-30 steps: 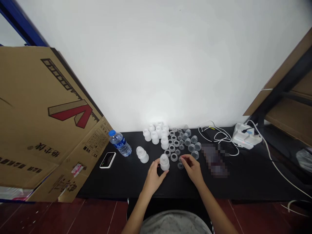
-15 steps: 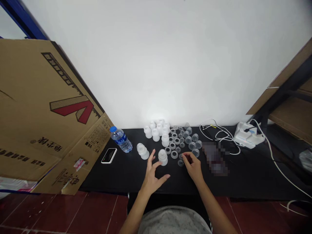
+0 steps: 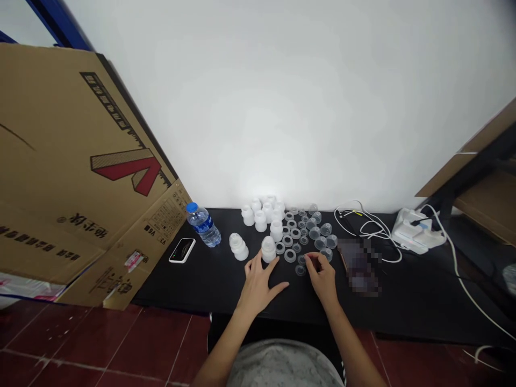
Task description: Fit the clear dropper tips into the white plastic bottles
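Beside a white plastic piece with a stepped, ringed top [image 3: 268,249], my left hand [image 3: 258,285] rests on the black table, its fingers behind and alongside the piece and the thumb stretched away. My right hand [image 3: 322,274] pinches, with thumb and index finger, the edge of a small clear nipple-like piece [image 3: 301,260]. Another clear piece [image 3: 300,270] lies just in front of it. To the left stand two more such white pieces [image 3: 239,248]. Behind are several white necked pieces [image 3: 260,221], translucent rings [image 3: 289,255] and clear domed caps [image 3: 320,243].
At left are a water bottle [image 3: 204,226], a phone [image 3: 182,250] and a large cardboard box [image 3: 80,177]. On the right lie a pixelated item [image 3: 360,267], white cables [image 3: 377,228] and a white power strip [image 3: 413,231]. A white wall [image 3: 282,107] backs the black table [image 3: 415,290].
My left hand has moved forward, its fingers now lying alongside the stepped white piece. My right hand stays pinched at the small clear piece. The head view has shifted slightly.
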Demonstrator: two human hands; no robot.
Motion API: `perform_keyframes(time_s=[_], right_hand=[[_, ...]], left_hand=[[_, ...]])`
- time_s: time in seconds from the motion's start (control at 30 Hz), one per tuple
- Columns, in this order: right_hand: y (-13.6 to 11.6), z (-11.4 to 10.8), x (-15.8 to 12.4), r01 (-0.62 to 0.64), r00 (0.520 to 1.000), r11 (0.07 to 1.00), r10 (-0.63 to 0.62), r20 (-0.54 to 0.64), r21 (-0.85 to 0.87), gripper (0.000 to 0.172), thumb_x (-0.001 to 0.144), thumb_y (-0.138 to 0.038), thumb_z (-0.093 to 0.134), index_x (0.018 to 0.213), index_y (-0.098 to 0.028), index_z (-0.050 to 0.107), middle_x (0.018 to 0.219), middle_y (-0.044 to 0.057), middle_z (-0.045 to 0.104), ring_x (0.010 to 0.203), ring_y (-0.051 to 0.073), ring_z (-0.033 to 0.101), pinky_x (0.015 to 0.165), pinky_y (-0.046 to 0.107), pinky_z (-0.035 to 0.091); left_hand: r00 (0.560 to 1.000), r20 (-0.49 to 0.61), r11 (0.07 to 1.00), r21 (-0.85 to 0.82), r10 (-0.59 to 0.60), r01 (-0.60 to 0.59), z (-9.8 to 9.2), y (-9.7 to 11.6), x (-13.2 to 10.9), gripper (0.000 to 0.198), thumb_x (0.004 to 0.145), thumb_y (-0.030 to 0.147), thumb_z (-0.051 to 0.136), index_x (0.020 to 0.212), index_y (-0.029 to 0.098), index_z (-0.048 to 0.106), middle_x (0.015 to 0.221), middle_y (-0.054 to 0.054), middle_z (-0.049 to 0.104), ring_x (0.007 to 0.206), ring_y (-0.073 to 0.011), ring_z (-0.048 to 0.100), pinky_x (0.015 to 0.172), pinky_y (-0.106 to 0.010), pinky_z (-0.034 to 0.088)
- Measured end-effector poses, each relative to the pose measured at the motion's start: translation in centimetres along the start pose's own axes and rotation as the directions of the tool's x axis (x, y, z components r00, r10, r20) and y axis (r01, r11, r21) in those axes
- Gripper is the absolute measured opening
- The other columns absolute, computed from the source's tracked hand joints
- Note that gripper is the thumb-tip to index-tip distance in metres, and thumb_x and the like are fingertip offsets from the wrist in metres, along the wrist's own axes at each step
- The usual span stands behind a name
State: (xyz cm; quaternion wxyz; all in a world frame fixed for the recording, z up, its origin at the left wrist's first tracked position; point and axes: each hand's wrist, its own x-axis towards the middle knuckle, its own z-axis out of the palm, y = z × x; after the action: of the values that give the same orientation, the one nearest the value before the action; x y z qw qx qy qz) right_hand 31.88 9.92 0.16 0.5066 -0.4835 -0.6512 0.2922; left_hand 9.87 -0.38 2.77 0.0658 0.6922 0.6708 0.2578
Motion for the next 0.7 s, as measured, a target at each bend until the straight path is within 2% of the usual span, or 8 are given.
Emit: perform_keyframes(time_s=[0.13,0.27,0.4,0.5,0.57,0.7], right_hand=[[-0.3,0.0,0.1,0.091,0.996,0.992,-0.089,0.030,-0.085,0.032,0.103,-0.051,0.064,0.104,-0.022,0.076,0.090,0.007,0.073,0.071,0.021,0.061,0.069,0.035,0.053],[-1.4,0.0,0.1,0.247,0.969,0.951,-0.241,0.055,-0.185,0.021,0.105,-0.041,0.062,0.107,-0.023,0.074,0.101,0.010,0.073,0.093,0.027,0.063,0.087,0.044,0.054],[-2.3,0.1,-0.1,0.349,0.937,0.900,-0.334,0.101,-0.262,0.020,0.104,-0.036,0.063,0.114,-0.024,0.074,0.113,0.011,0.069,0.111,0.032,0.063,0.102,0.055,0.049],[-2.8,0.3,-0.4,0.412,0.908,0.855,-0.354,0.225,-0.316,0.028,0.103,-0.037,0.066,0.127,-0.025,0.073,0.141,0.015,0.062,0.126,0.036,0.055,0.111,0.059,0.043],[-3.1,0.4,-0.7,0.442,0.888,0.823,-0.344,0.307,-0.357,0.033,0.101,-0.039,0.069,0.133,-0.028,0.072,0.153,0.015,0.055,0.131,0.039,0.049,0.111,0.061,0.042],[-3.3,0.6,-1.1,0.478,0.861,0.776,-0.321,0.395,-0.411,0.028,0.100,-0.038,0.071,0.126,-0.027,0.075,0.156,0.015,0.054,0.136,0.042,0.043,0.109,0.062,0.042]], left_hand=[[0.993,-0.075,0.995,0.028,-0.095,0.098,0.4,-0.4,0.4,0.065,0.102,0.059,0.064,0.161,0.035,0.051,0.171,-0.017,0.033,0.158,-0.0429,0.035,0.120,-0.063,0.040],[0.984,-0.120,0.990,0.041,-0.132,0.138,0.7,-0.4,0.8,0.065,0.103,0.058,0.063,0.162,0.032,0.049,0.172,-0.019,0.032,0.158,-0.0443,0.034,0.119,-0.063,0.042],[0.988,-0.097,0.991,0.044,-0.120,0.125,0.6,-0.4,0.9,0.068,0.103,0.062,0.060,0.163,0.032,0.048,0.172,-0.020,0.031,0.161,-0.0448,0.030,0.120,-0.064,0.040],[0.988,-0.073,0.989,0.054,-0.135,0.139,0.5,-0.4,0.9,0.072,0.102,0.065,0.060,0.163,0.031,0.048,0.171,-0.021,0.033,0.161,-0.0454,0.029,0.119,-0.065,0.040],[0.987,-0.059,0.986,0.065,-0.148,0.152,0.5,-0.4,0.9,0.073,0.101,0.067,0.059,0.163,0.030,0.049,0.171,-0.022,0.032,0.161,-0.0457,0.029,0.120,-0.064,0.040],[0.984,-0.051,0.982,0.066,-0.171,0.174,0.3,-0.2,1.0,0.074,0.102,0.068,0.057,0.164,0.029,0.047,0.170,-0.021,0.032,0.161,-0.0445,0.027,0.122,-0.063,0.038]])
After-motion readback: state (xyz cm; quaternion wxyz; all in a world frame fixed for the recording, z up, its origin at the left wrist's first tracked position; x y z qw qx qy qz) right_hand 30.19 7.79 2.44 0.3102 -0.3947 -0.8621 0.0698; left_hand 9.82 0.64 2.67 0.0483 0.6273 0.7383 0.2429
